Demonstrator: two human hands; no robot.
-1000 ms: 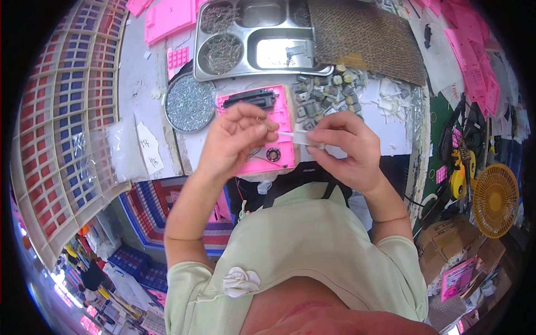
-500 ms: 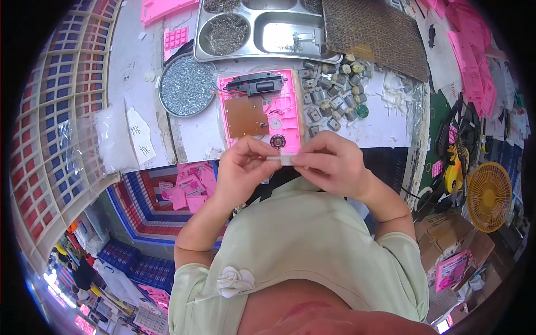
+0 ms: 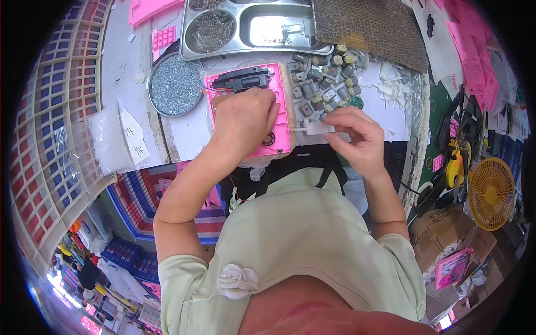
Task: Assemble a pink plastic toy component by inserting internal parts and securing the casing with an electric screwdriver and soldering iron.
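In my right hand (image 3: 357, 137) is a small white plastic part (image 3: 318, 128) with a thin white rod, pinched between thumb and fingers just right of the pink plastic casing (image 3: 283, 120). My left hand (image 3: 245, 117) reaches over that casing with its fingers curled down; whatever they grip is hidden beneath the hand. A black mechanism (image 3: 240, 80) with coloured wires sits across the casing's far end. Near the lower right corner is a round black piece (image 3: 269, 138). Most of the brown circuit board (image 3: 220, 100) is covered by my left hand.
Small metal motors (image 3: 329, 84) lie heaped right of the casing, with white plastic parts (image 3: 393, 86) beyond them. A round tin of screws (image 3: 176, 86) stands on the left. Behind are a steel compartment tray (image 3: 231, 53) and a brown corrugated sheet (image 3: 368, 33).
My hands have separated. The left moved up onto the casing, over the circuit board; the right moved right and up, carrying the white plastic part. The view has shifted slightly.
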